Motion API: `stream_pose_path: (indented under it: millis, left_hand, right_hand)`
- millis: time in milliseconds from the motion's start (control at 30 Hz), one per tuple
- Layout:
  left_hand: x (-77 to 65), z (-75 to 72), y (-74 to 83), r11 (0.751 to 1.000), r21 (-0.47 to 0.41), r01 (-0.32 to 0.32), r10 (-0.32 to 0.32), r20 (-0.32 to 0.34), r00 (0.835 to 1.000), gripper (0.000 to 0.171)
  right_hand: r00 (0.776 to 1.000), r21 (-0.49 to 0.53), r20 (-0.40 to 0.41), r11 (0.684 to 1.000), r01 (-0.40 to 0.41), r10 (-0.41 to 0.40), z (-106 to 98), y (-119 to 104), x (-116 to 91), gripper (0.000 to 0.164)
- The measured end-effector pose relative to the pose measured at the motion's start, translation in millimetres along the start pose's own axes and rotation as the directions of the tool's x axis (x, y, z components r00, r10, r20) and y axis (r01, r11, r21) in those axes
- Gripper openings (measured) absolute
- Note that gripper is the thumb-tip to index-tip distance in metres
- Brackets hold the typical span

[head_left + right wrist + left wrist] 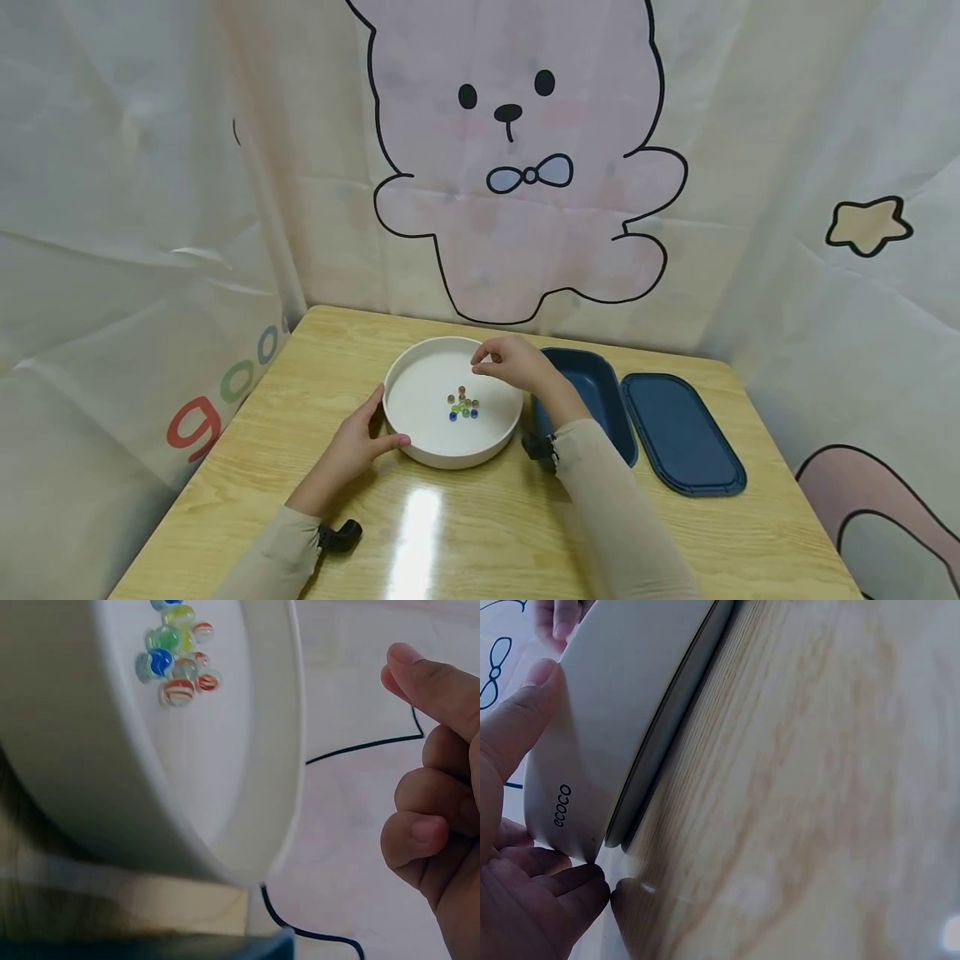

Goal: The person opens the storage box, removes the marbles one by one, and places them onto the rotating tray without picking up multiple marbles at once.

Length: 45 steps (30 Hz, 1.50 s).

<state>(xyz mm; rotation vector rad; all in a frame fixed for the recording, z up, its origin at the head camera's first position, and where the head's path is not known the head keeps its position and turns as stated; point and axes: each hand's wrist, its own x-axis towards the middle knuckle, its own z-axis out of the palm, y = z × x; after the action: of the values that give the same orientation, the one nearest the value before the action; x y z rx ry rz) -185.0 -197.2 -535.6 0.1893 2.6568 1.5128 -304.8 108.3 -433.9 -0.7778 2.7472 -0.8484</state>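
Note:
A round white tray with a raised rim stands on the table; the left wrist view shows "ecoco" on its wall. Several small glass marbles, blue, green, yellow and red-striped, sit clustered on its floor. My left hand grips the tray's near-left side, thumb at the rim and fingers low along the outer wall. Over the far right part of the tray is my right hand. Its thumb and index fingertip meet, the other fingers are curled, and nothing shows between them.
A dark blue rectangular container stands just right of the tray, partly behind the right forearm. Its matching flat blue lid lies farther right. A printed cloth hangs behind the wooden table.

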Motion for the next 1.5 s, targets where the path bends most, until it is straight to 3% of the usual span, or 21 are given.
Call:
stream_pose_path:
  millis: [300, 633, 900, 1267, 1500]
  left_hand:
    - [-1.2, -4.7, -2.2, 1.000, -0.011, 0.004, -0.004, -0.009, 1.000, 0.112]
    - [1.9, -1.5, -6.3, 1.000, -0.015, -0.009, 0.009, -0.009, 1.000, 0.114]
    - [0.5, -6.1, -9.0, 1.000, -0.008, 0.003, -0.003, -0.016, 1.000, 0.115]
    - [-4.1, -12.4, -8.3, 1.000, -0.009, 0.015, -0.015, -0.014, 1.000, 0.116]
    - [-9.3, -19.7, -6.4, 0.997, 0.075, 0.004, -0.001, -0.046, 0.999, 0.111]
  right_hand:
    - [0.985, -0.112, -0.170, 0.993, -0.029, 0.010, -14, 2, -38, 0.017]
    - [0.944, -0.115, -0.331, 0.992, -0.057, 0.016, -16, 31, -90, 0.015]
    - [0.917, -0.166, -0.398, 0.985, -0.047, -0.023, -18, 48, -119, 0.023]
    - [0.851, -0.262, -0.509, 0.965, -0.008, -0.131, -25, 56, -155, 0.013]
    - [0.831, -0.304, -0.534, 0.953, -0.016, -0.156, -23, 61, -172, 0.012]
